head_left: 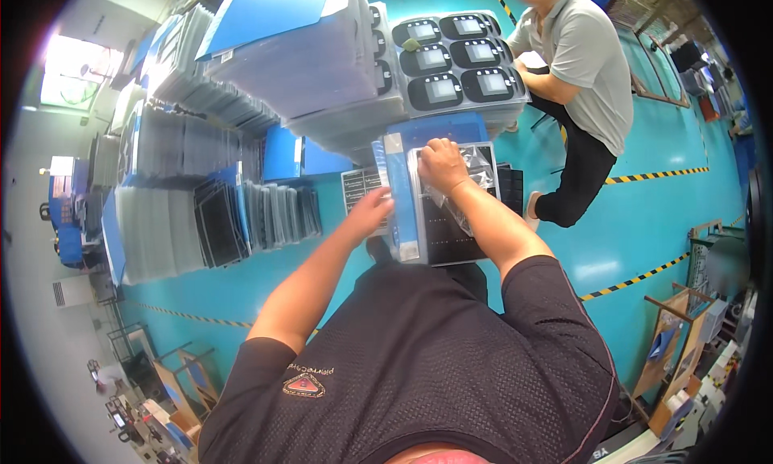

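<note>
A stack of black panels (447,242) with glossy clear plastic film (481,174) over it lies in front of my body. My right hand (443,166) is curled on top of it, its fingers closed on the film. Along the stack's left side stands a blue-and-clear folded sheet (403,198). My left hand (370,213) is at that sheet's left edge, fingers reaching toward it and slightly blurred. Beneath the left hand lies a dark printed sheet (354,188) with rows of pale marks.
Tall stacks of clear plastic sheets (298,77) with blue boards (266,9) rise ahead. Beside them are black-framed panels (439,92) with pale windows. More upright sheets (153,230) fill the left. A co-worker (592,69) sits at the right. Striped tape (656,176) marks the floor.
</note>
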The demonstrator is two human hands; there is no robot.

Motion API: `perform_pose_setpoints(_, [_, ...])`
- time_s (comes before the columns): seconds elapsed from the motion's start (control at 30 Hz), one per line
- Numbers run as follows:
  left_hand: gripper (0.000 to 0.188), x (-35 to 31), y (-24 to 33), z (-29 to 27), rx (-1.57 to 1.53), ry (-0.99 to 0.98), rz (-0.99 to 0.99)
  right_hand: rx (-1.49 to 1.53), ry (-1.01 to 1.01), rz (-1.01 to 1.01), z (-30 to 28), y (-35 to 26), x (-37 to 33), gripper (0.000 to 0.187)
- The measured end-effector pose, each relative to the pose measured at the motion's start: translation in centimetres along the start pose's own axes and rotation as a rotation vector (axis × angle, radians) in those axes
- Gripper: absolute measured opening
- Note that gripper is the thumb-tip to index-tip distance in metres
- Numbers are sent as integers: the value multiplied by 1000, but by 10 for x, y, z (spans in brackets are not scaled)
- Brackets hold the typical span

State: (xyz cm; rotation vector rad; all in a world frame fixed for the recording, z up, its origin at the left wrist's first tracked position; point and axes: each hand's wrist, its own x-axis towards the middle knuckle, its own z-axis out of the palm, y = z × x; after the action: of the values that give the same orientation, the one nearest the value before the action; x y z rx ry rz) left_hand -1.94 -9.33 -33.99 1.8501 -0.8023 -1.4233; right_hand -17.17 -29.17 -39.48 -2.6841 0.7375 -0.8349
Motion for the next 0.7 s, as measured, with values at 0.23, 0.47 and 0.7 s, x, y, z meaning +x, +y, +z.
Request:
perform_pose_setpoints(0.23, [22, 47, 50, 36, -646, 113, 61, 177, 259, -201, -75, -56, 14, 17])
perform_pose_setpoints(0.47, [25, 13, -164, -166, -1364, 663, -127, 691, -158, 381, -173, 1, -15, 37])
perform_pose_setpoints(0.7, [32, -175, -231, -276, -986, 1021, -88, 215, -141, 340, -151, 23, -3, 34])
